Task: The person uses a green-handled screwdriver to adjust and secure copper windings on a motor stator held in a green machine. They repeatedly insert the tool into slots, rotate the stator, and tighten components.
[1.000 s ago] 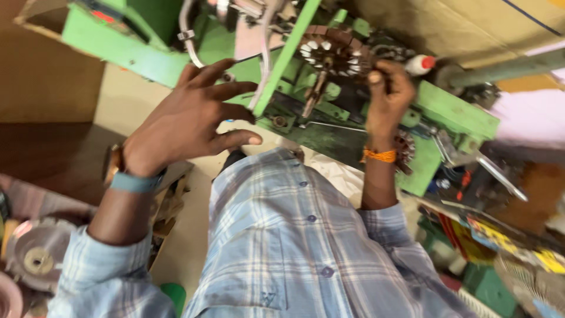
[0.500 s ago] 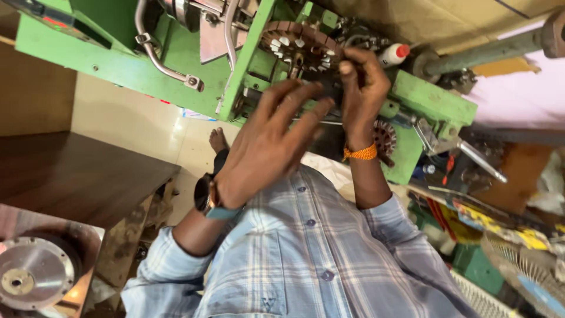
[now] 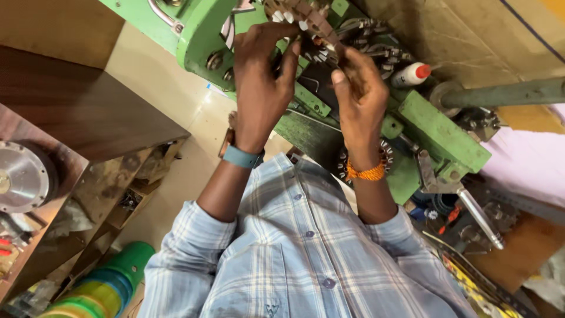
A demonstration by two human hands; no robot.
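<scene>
Head-camera view, looking down past a blue-and-white plaid shirt [image 3: 306, 259] to both hands raised at a green machine [image 3: 435, 126]; left hand [image 3: 262, 82] lifted with its back to the camera, fingers curled and closed against the lower edge of a round toothed stator core [image 3: 306, 17] mounted at the top of the machine, thumb pressed beside the white slot liners; teal watch band [image 3: 240, 156] on the left wrist; right hand [image 3: 359, 100] just beside the left, fingers bent and pinched on the right side of the same core, thumb tip up near its rim, exact grip partly hidden by the knuckles; orange thread bracelet [image 3: 366, 172] on the right wrist; stator core at the upper middle of the frame, partly cut off by the top edge, touching both hands, seated on the green frame; small white bottle with a red cap [image 3: 411, 74] lying on the machine just right of the right hand; grey-green horizontal shaft [image 3: 506, 93] running off to the right edge; metal lever handle [image 3: 479, 218] projecting from the lower right of the machine; dark wooden shelf [image 3: 82, 112] at left, with a round silver motor housing [image 3: 20, 176] at the far left edge; stacked green and yellow rolls [image 3: 100, 288] at lower left, well apart from both hands.
</scene>
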